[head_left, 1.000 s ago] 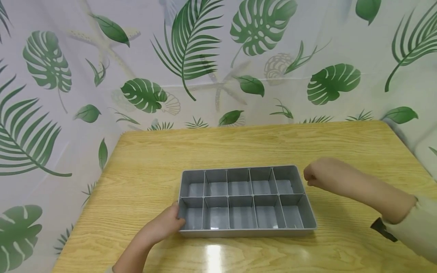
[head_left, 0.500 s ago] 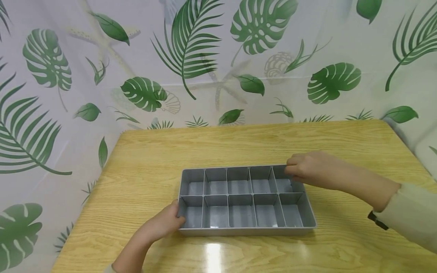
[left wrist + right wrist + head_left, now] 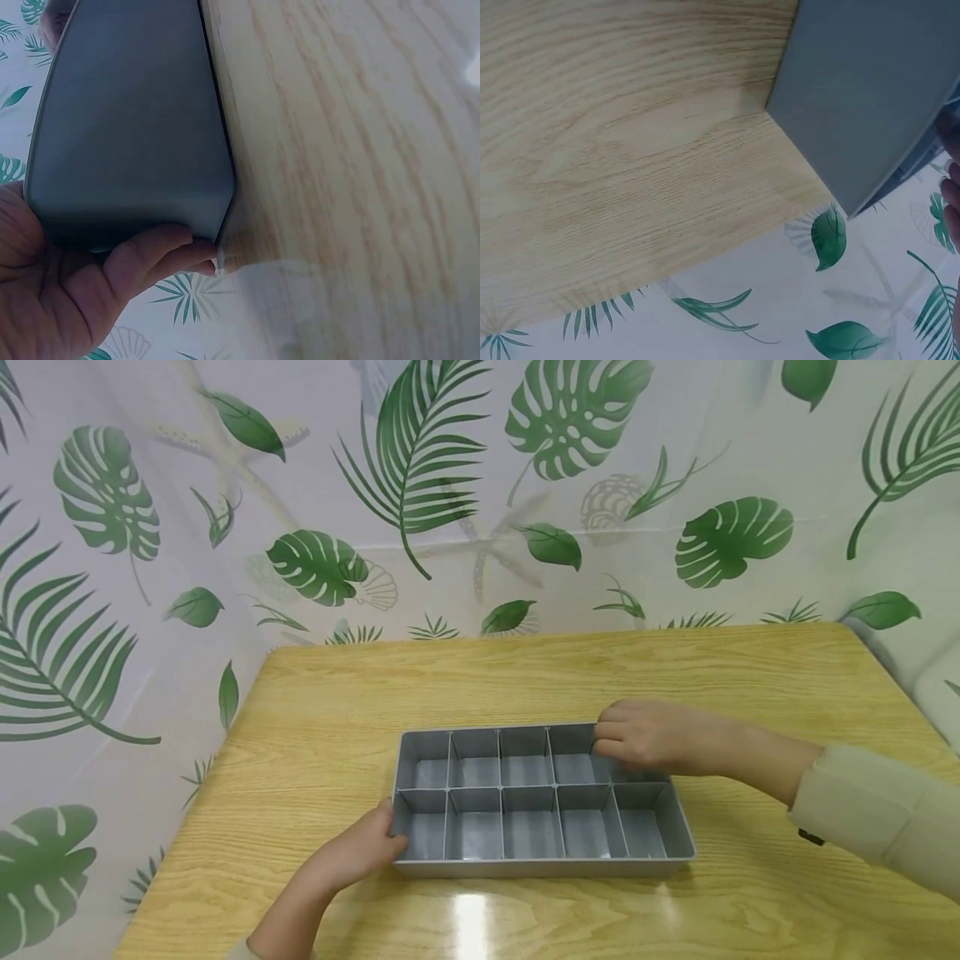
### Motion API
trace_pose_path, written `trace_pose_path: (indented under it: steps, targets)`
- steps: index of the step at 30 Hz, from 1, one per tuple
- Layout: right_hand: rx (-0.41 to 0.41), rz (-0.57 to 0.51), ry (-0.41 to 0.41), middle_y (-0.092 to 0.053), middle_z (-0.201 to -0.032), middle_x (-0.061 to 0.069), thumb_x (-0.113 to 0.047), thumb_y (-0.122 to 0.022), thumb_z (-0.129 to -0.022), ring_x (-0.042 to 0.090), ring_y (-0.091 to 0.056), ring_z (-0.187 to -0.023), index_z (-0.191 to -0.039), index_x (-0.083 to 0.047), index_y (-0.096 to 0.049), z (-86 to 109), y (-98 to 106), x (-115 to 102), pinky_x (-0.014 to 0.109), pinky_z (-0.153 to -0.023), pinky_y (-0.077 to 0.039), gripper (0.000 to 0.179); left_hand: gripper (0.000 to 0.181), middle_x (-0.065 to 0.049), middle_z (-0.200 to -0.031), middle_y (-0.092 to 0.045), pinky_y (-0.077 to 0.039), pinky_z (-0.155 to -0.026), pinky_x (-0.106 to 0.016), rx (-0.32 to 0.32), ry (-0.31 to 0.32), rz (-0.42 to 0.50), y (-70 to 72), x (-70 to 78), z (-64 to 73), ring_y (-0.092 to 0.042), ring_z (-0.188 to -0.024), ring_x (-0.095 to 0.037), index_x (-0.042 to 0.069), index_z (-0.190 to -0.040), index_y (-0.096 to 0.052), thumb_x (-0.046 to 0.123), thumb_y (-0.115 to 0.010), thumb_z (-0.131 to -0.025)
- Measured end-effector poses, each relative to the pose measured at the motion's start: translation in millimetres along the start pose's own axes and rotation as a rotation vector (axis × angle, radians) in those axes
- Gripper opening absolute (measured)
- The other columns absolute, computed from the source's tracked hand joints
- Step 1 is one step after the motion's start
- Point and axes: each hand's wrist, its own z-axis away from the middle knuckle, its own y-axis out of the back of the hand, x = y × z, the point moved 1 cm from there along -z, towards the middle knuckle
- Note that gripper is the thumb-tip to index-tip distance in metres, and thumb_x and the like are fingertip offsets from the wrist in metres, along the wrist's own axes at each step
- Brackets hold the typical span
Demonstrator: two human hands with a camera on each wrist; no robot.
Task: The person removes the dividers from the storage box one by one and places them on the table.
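A long grey plastic organizer box [image 3: 540, 867] lies on the table, split by thin dividers into two rows of compartments. My left hand [image 3: 363, 847] grips its left end, thumb over the rim and the other fingers along the outside wall. The left wrist view shows those fingers [image 3: 146, 255] against the box's lower corner. Over the back row's right end is my right hand [image 3: 641, 735], fingers bent down toward the divider before the last compartment. Whether it pinches anything I cannot tell. In the right wrist view its fingers [image 3: 952, 199] barely show at the edge, beyond the box wall [image 3: 862, 97].
The wood-grain table [image 3: 337, 702] extends around the box on every side. Behind it and to the left hangs a white cloth [image 3: 465, 568] printed with green leaves. Light glares off the tabletop in front of the box.
My right hand has come in from right of the box and moved left over the back row's right-hand compartments. My left hand and the box have stayed in place.
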Motion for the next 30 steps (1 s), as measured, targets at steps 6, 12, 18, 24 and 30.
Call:
trace_pose_path:
  steps: [6, 12, 18, 24, 30]
  targets:
    - [0.056, 0.035, 0.126, -0.049, -0.078, 0.000, -0.001, -0.025, -0.100, 0.017, -0.051, -0.076, -0.077, -0.010, -0.050, -3.5, -11.9, 1.4, 0.030, -0.073, -0.046, 0.035, 0.055, -0.033, -0.132, -0.043, -0.030, -0.104, -0.056, -0.001, -0.008, 0.035, -1.7, -1.3, 1.4, -0.039, -0.123, -0.035, -0.019, -0.131, -0.033, -0.001, -0.049, -0.081]
    - [0.077, 0.081, 0.187, -0.049, -0.077, 0.001, -0.005, -0.018, -0.103, 0.018, -0.052, -0.076, -0.075, -0.011, -0.050, -2.1, -18.1, 2.9, 0.030, -0.075, -0.047, 0.043, 0.059, -0.035, -0.137, -0.037, -0.026, -0.106, -0.057, -0.012, -0.004, 0.052, -2.7, -0.2, 1.9, -0.034, -0.128, -0.037, -0.020, -0.135, -0.028, -0.002, -0.047, -0.082]
    - [0.040, 0.117, 0.197, -0.047, -0.075, 0.000, -0.006, -0.016, -0.103, 0.017, -0.047, -0.072, -0.075, -0.011, -0.049, -0.9, -21.7, 3.9, 0.029, -0.073, -0.045, 0.043, 0.059, -0.036, -0.138, -0.035, -0.025, -0.106, -0.057, -0.003, -0.002, 0.046, -2.5, 0.0, 1.5, -0.032, -0.130, -0.038, -0.019, -0.135, -0.028, -0.002, -0.047, -0.082]
    - [0.036, 0.130, 0.244, -0.044, -0.072, -0.001, -0.006, -0.017, -0.103, 0.016, -0.041, -0.068, -0.072, -0.012, -0.046, -2.6, -26.6, 5.8, 0.029, -0.069, -0.041, 0.043, 0.057, -0.034, -0.137, -0.037, -0.029, -0.103, -0.055, -0.003, 0.006, 0.053, -3.1, 0.2, 2.0, -0.036, -0.124, -0.035, -0.018, -0.135, -0.029, -0.002, -0.047, -0.083]
    - [0.049, 0.127, 0.274, -0.042, -0.070, -0.001, -0.007, -0.030, -0.099, 0.016, -0.040, -0.067, -0.070, -0.013, -0.045, -3.2, -30.0, 8.2, 0.029, -0.068, -0.040, 0.033, 0.057, -0.035, -0.137, -0.038, -0.030, -0.102, -0.055, 0.003, 0.011, 0.033, -2.8, 0.4, 1.7, -0.038, -0.123, -0.035, -0.018, -0.134, -0.030, -0.001, -0.048, -0.083]
